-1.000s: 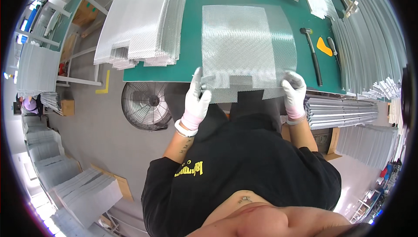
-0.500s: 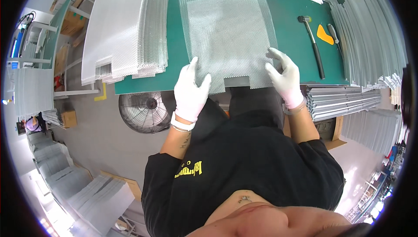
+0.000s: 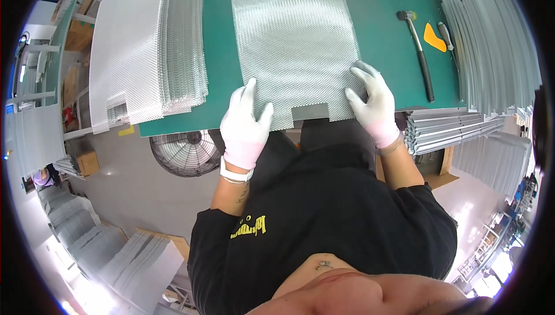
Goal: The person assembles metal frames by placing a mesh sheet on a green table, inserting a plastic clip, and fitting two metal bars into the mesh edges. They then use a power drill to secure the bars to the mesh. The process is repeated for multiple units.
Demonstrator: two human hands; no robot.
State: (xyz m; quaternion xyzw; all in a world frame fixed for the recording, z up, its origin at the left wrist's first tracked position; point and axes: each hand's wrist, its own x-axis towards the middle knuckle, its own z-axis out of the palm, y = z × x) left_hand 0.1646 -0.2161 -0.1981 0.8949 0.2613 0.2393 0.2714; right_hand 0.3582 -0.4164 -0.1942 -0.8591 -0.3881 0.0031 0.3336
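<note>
Silver wire mesh sheets (image 3: 298, 43), seemingly layered with their edges nearly flush, lie flat in front of me on the green table. A rectangular notch cuts into their near edge, at the table's front. My left hand (image 3: 247, 123), in a white glove, rests at the near left corner with fingers stretched and thumb apart, touching the mesh. At the right edge, near the front, my gloved right hand (image 3: 373, 104) has its fingers spread and slightly curved against the mesh side. Neither hand is closed round the mesh.
A tall stack of notched mesh sheets (image 3: 130, 43) stands at left on the green table (image 3: 222, 37). To the right lie a hammer (image 3: 420, 54), an orange scraper-like piece (image 3: 433, 38) and a screwdriver (image 3: 445, 34). Metal frames (image 3: 485, 43) line the right side. Below is a fan (image 3: 188, 153).
The upper mesh has shifted, so the layers that were offset now nearly coincide. My left hand has moved slightly left and nearer; the right hand shifted a little. The whole view has moved slightly.
</note>
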